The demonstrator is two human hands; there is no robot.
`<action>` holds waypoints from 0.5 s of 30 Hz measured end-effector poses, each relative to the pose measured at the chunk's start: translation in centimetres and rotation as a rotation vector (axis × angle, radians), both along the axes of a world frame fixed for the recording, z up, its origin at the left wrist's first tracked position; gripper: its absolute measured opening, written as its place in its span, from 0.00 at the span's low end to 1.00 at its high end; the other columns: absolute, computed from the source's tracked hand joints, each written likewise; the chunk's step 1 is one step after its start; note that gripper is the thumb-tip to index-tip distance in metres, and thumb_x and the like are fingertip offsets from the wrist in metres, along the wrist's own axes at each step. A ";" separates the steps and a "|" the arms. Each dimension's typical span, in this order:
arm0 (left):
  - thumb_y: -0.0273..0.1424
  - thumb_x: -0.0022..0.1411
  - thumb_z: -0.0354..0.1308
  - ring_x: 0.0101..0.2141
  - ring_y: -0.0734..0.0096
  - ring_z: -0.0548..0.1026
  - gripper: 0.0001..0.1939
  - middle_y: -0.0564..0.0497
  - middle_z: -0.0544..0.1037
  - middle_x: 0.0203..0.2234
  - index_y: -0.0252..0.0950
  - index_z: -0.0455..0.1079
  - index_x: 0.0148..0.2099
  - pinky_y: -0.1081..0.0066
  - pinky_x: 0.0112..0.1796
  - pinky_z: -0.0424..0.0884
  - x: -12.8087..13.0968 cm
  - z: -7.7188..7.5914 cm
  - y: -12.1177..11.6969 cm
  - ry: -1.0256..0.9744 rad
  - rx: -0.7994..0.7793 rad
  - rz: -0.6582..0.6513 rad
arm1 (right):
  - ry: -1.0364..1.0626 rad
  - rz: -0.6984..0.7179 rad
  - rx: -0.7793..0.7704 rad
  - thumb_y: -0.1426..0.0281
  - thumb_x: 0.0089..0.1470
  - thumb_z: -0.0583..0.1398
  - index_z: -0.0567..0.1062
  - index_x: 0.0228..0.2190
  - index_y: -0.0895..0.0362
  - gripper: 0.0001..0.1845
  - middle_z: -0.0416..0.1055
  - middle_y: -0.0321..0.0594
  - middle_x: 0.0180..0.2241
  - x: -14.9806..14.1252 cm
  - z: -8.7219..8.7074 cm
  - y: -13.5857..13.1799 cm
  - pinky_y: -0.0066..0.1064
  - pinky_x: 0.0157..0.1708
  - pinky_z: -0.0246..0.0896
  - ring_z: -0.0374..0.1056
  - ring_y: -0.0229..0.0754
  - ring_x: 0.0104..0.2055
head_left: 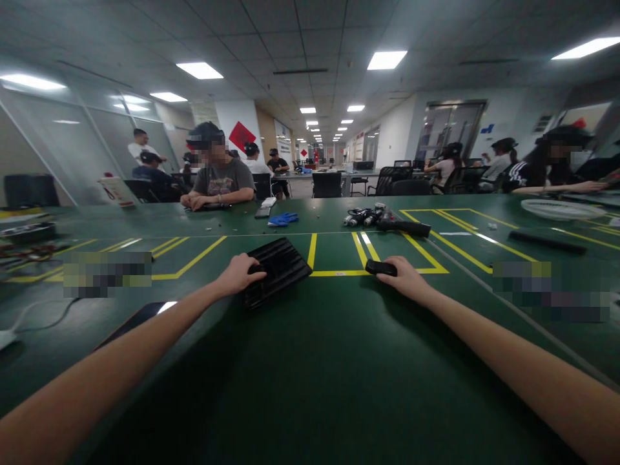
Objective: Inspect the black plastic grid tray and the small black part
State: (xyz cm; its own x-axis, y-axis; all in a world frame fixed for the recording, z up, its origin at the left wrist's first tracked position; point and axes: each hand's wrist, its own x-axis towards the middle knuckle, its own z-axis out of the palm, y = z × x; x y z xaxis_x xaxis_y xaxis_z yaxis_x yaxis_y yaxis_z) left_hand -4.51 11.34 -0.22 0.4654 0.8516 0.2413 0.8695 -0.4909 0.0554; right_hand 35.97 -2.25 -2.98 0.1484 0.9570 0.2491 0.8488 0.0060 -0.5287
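My left hand (239,274) rests on the near left corner of a black ribbed tray (276,268) lying flat on the green table (320,361); its fingers curl over the tray's edge. My right hand (404,278) is closed around a small black oblong object (380,267) that lies on a yellow floor-tape line. Both arms stretch forward from the bottom of the view.
Further back lie a black power tool (404,226), a heap of small metal parts (361,217), a blue cloth (283,219) and a phone (262,212). A dark tablet (138,318) lies at the left. Several people sit at the far side and right.
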 end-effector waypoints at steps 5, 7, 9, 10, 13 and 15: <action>0.42 0.55 0.53 0.37 0.62 0.66 0.19 0.46 0.68 0.33 0.33 0.69 0.42 0.63 0.41 0.64 6.9 -1.7 -5.4 -0.365 -0.050 -0.114 | 0.437 0.230 -0.074 0.63 0.48 0.59 0.66 0.45 0.57 0.22 0.64 0.44 0.47 -6.9 1.1 -2.3 0.39 0.50 0.57 0.63 0.45 0.48; 0.42 0.56 0.52 0.37 0.62 0.66 0.18 0.47 0.68 0.34 0.33 0.68 0.43 0.63 0.40 0.65 8.8 -1.9 -7.5 -0.460 -0.082 -0.156 | 0.554 0.318 -0.063 0.63 0.47 0.59 0.65 0.46 0.57 0.24 0.64 0.45 0.48 -8.4 1.1 -3.0 0.40 0.53 0.55 0.61 0.45 0.50; 0.40 0.57 0.51 0.37 0.63 0.65 0.17 0.47 0.67 0.34 0.34 0.67 0.44 0.63 0.39 0.65 10.0 -2.0 -9.2 -0.525 -0.113 -0.195 | 0.594 0.396 -0.019 0.64 0.46 0.60 0.66 0.45 0.57 0.23 0.64 0.45 0.48 -8.9 0.8 -3.3 0.41 0.55 0.53 0.60 0.45 0.51; 0.40 0.58 0.51 0.37 0.63 0.65 0.17 0.48 0.67 0.34 0.34 0.66 0.44 0.63 0.39 0.65 10.4 -2.1 -9.9 -0.550 -0.130 -0.212 | 0.586 0.425 0.006 0.64 0.46 0.60 0.66 0.44 0.57 0.23 0.64 0.45 0.48 -8.9 0.5 -3.3 0.41 0.55 0.53 0.60 0.46 0.51; 0.40 0.59 0.50 0.37 0.63 0.66 0.16 0.47 0.67 0.34 0.35 0.64 0.44 0.63 0.39 0.64 10.7 -2.2 -11.3 -0.613 -0.197 -0.250 | 0.488 0.469 0.066 0.64 0.45 0.61 0.67 0.43 0.57 0.22 0.63 0.45 0.46 -8.6 -0.3 -3.1 0.44 0.54 0.54 0.60 0.48 0.51; 0.41 0.59 0.49 0.39 0.62 0.66 0.17 0.46 0.68 0.35 0.35 0.63 0.45 0.63 0.39 0.64 10.8 -2.3 -11.8 -0.659 -0.242 -0.271 | 0.409 0.483 0.105 0.63 0.46 0.61 0.68 0.43 0.59 0.22 0.64 0.47 0.46 -8.6 -0.8 -2.9 0.45 0.52 0.55 0.60 0.48 0.50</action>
